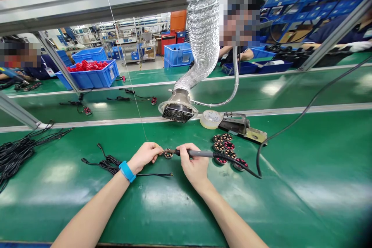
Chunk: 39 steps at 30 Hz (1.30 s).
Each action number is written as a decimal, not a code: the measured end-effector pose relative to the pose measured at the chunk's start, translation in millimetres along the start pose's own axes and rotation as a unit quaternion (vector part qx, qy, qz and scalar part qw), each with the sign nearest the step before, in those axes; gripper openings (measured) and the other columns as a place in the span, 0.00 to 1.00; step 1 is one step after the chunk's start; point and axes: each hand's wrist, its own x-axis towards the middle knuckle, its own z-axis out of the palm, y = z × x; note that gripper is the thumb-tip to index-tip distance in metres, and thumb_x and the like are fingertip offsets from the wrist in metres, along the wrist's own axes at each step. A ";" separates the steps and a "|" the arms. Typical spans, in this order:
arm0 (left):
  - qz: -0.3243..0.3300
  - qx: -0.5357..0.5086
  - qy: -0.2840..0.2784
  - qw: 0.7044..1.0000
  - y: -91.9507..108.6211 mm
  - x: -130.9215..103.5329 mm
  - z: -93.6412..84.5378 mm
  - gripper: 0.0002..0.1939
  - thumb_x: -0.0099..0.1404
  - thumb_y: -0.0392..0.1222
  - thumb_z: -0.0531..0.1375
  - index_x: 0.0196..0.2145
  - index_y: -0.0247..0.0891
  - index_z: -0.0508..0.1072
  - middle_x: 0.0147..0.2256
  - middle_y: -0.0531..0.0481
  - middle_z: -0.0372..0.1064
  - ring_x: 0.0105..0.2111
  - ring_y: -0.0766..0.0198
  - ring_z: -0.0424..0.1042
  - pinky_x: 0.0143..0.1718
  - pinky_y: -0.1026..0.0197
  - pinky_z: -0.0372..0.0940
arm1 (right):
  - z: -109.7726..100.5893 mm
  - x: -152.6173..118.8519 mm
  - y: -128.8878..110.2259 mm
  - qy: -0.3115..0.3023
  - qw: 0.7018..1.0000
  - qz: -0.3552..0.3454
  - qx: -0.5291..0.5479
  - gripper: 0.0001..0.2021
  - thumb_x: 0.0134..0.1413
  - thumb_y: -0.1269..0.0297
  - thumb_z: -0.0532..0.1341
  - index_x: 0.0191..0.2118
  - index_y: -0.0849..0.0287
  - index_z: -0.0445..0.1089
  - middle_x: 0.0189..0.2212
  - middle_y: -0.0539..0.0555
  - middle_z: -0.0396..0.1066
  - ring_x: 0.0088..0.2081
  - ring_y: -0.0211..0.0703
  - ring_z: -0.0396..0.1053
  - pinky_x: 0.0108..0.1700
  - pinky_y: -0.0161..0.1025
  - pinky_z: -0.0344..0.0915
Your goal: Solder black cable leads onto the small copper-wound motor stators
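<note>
The left hand (146, 155) pinched a small round stator (168, 154) against the green bench (290, 186), fingers closed on its edge. The right hand (194, 164) was closed around the handle of a soldering iron (203, 154), held like a pen, its tip meeting the stator from the right. A thin solder wire (128, 75) ran down from overhead to just beside the left fingertips. A black cable (116, 164) lay coiled near the left wrist, one lead stretching under the hands.

Done well, this step seemed to want the stator kept flat and still, the tip resting only on the joint, and solder fed at the tip, not onto the windings. The fume duct (178, 110) hung just behind the work. More stators (226, 151) sat just beyond the iron's handle, near a tape roll (211, 119).
</note>
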 end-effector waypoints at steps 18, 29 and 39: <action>0.003 0.000 0.002 1.000 0.2 -1.1 0.4 0.14 0.56 0.50 0.62 0.27 0.35 0.72 0.18 0.57 0.61 0.18 0.70 0.58 0.21 0.65 0.53 | -0.9 -1.4 3.2 0.021 1.000 -0.007 0.004 0.13 0.65 0.61 0.57 0.31 0.56 0.73 0.25 0.51 0.76 0.27 0.41 0.74 0.31 0.37 0.71; 0.010 -0.005 0.006 1.000 -0.3 -0.8 2.2 0.15 0.56 0.51 0.62 0.29 0.34 0.72 0.18 0.57 0.61 0.18 0.70 0.57 0.20 0.66 0.52 | 5.2 0.0 6.3 -0.083 0.996 -0.007 0.023 0.10 0.68 0.61 0.57 0.48 0.54 0.74 0.36 0.53 0.76 0.33 0.41 0.75 0.39 0.38 0.73; 0.043 0.031 0.002 0.999 2.6 -4.9 3.6 0.18 0.58 0.56 0.60 0.30 0.36 0.71 0.18 0.58 0.59 0.18 0.69 0.57 0.21 0.65 0.53 | 17.7 -1.1 18.0 -0.168 0.984 -0.058 0.028 0.22 0.64 0.74 0.55 0.61 0.51 0.64 0.47 0.55 0.65 0.41 0.39 0.73 0.50 0.39 0.72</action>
